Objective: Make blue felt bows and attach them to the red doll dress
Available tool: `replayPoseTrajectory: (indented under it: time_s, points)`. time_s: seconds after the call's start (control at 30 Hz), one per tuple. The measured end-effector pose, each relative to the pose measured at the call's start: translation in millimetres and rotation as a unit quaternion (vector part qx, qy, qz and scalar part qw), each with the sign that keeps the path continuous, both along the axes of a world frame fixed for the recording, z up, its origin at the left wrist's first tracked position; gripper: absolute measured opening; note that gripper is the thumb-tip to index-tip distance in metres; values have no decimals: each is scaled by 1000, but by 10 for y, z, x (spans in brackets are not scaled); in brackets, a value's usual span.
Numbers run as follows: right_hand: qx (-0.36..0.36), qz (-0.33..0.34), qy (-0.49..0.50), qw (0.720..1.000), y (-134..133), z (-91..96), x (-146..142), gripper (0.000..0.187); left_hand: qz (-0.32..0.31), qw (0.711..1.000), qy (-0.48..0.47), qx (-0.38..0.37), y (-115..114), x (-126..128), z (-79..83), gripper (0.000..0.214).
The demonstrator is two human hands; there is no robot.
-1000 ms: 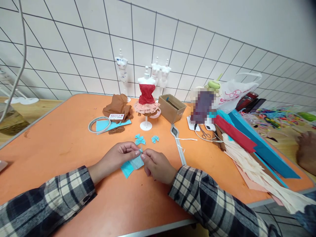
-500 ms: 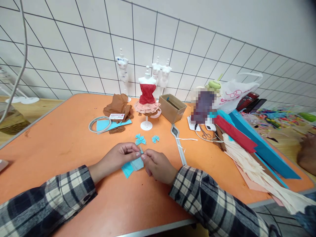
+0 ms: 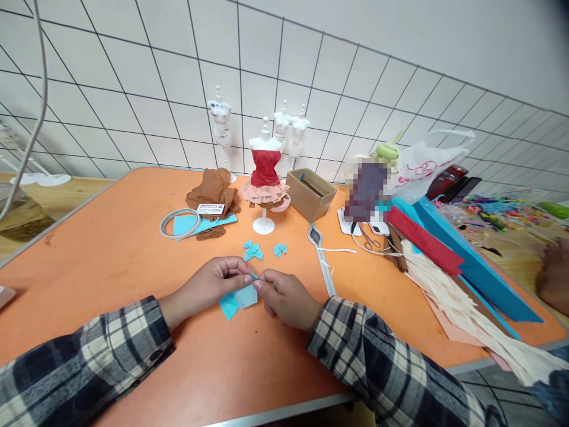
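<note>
Between my two hands is a small piece of light blue crepe paper (image 3: pixel 253 275), pinched at the fingertips. My left hand (image 3: pixel 222 282) is closed on its left end. My right hand (image 3: pixel 287 296) grips its right end with thumb and forefinger. Just under the fingers lie flat blue crepe paper pieces (image 3: pixel 246 297), partly covered by my left hand. Beyond my hands rest a larger blue paper bow (image 3: pixel 253 251) and a smaller blue bow (image 3: pixel 280 250). Farther back stands a small dress form (image 3: pixel 265 168) in a red bodice and pink ruffled skirt.
A tape roll (image 3: pixel 166 225) and brown crepe paper (image 3: pixel 208 190) lie back left. Behind the form stand several bare white mannequins (image 3: pixel 221 121). To the right are a cardboard box (image 3: pixel 311 198), a grey strap (image 3: pixel 322 264), scissors (image 3: pixel 370 239), coloured paper (image 3: pixel 424 240) and another person's hand (image 3: pixel 553 276).
My right hand has shifted very slightly right, and the small blue piece between the fingertips lies a little flatter. All else looks the same.
</note>
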State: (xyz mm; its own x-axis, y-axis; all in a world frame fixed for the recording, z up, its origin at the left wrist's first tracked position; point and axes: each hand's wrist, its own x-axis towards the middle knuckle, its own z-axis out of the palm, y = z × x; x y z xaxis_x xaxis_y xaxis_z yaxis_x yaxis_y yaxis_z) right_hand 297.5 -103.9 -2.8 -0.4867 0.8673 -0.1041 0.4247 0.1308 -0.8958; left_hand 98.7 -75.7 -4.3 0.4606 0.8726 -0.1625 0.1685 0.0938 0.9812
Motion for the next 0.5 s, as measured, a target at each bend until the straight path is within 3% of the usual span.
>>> replayPoseTrajectory:
  time_s: [0.4,0.5]
  points:
    - [5,16,-7,1000,24,9,6,27,-12,1000,12,-4,-11,13,19,30]
    - [44,7,-35,998,53,-3,38,27,29,999,18,14,-27,30,60,35]
